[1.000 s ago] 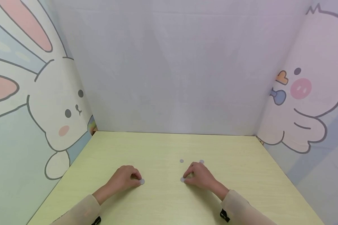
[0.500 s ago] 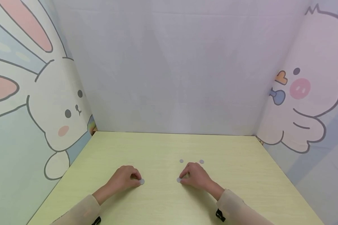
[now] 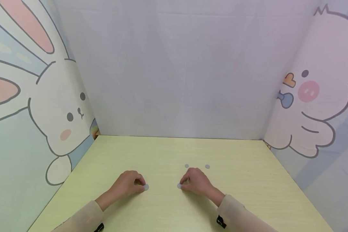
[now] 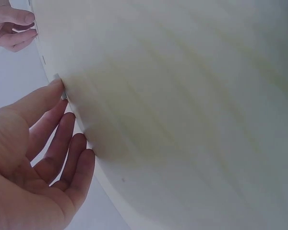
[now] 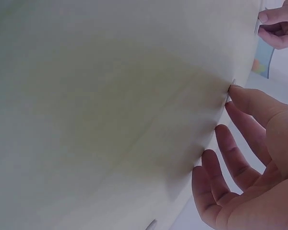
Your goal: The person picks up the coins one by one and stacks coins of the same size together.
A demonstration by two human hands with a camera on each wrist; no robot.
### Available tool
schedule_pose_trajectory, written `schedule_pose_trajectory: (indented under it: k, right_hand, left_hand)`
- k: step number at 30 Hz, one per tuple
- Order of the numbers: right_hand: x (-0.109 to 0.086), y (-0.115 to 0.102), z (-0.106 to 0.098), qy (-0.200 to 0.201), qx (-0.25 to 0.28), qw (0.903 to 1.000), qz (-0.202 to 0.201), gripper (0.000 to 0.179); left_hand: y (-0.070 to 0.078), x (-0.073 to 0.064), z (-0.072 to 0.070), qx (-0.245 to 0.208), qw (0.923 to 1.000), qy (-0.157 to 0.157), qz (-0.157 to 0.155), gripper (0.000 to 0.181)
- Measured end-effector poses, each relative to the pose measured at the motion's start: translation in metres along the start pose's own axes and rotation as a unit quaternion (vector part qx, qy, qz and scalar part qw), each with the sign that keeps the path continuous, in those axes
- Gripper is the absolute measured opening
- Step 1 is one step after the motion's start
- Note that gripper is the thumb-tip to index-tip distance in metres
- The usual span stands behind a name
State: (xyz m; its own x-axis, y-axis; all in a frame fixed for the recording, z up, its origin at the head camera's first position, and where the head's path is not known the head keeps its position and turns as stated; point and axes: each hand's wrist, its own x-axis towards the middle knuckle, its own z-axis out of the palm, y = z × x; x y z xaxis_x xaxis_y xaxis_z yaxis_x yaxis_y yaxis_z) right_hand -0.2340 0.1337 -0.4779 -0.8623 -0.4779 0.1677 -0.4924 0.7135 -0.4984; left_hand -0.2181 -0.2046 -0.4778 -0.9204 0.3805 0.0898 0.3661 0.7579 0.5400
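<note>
On the pale table, my left hand (image 3: 129, 182) pinches a small flat silver coin (image 3: 146, 187) between thumb and forefinger. Across from it, my right hand (image 3: 196, 182) has the same kind of pinch on another silver coin (image 3: 178, 186). Both coins lie flat at the tabletop, a gap of bare wood between them. Seen edge-on in the left wrist view, the left coin (image 4: 64, 95) is mostly covered by the thumb. In the right wrist view the right-hand coin (image 5: 228, 97) shows as a thin edge at the fingertips. Any markings are too small to make out.
Beyond my right hand lie two more coins, a smaller one (image 3: 187, 166) and a larger one (image 3: 207, 166) to its right. The light wood table (image 3: 150, 151) ends at a pale back curtain (image 3: 179, 80). Cartoon-printed cloths flank both sides.
My right hand has slid its coin leftward along the table, narrowing the distance to the left coin. The left hand and its coin stay put, as do the two far coins.
</note>
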Motion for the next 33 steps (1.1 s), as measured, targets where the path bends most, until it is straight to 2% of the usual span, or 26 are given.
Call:
schedule_pose_trajectory:
  k: [13, 33]
  right_hand:
    - [0.005, -0.010, 0.006, -0.008, 0.016, 0.9998, -0.001, 0.004]
    - [0.009, -0.020, 0.010, -0.007, 0.004, 1.0000, -0.003, 0.004]
  left_hand:
    - [0.002, 0.000, 0.000, 0.003, 1.0000, 0.003, -0.006, 0.014]
    - [0.001, -0.001, -0.001, 0.000, 1.0000, 0.003, 0.001, 0.012]
